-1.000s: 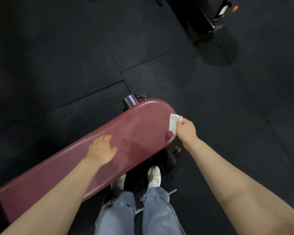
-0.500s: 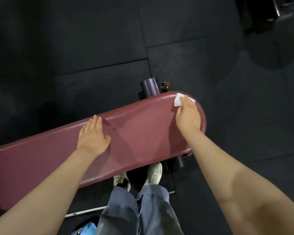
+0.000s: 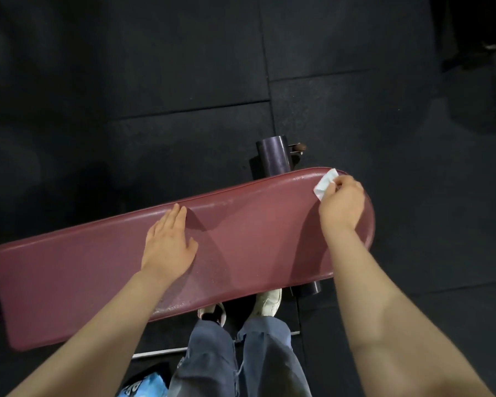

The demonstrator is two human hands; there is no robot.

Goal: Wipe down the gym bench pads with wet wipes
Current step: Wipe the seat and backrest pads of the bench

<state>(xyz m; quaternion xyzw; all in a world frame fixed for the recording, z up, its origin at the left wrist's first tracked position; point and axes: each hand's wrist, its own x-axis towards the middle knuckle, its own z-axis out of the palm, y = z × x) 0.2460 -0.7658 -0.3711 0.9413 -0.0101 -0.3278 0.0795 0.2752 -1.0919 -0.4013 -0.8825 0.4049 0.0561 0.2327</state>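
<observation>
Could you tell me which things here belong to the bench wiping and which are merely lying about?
Part of the job:
- bench pad
- wet wipe, gripped by the right hand
- left hand, resting flat on the pad

Just lying about:
- blue packet on the floor
- dark roller behind the pad

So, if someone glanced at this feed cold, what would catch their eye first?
The long maroon bench pad running across the dark floor. Then the white wet wipe held by the right hand at the pad's rounded far-right end, and the left hand lying flat mid-pad.
</observation>
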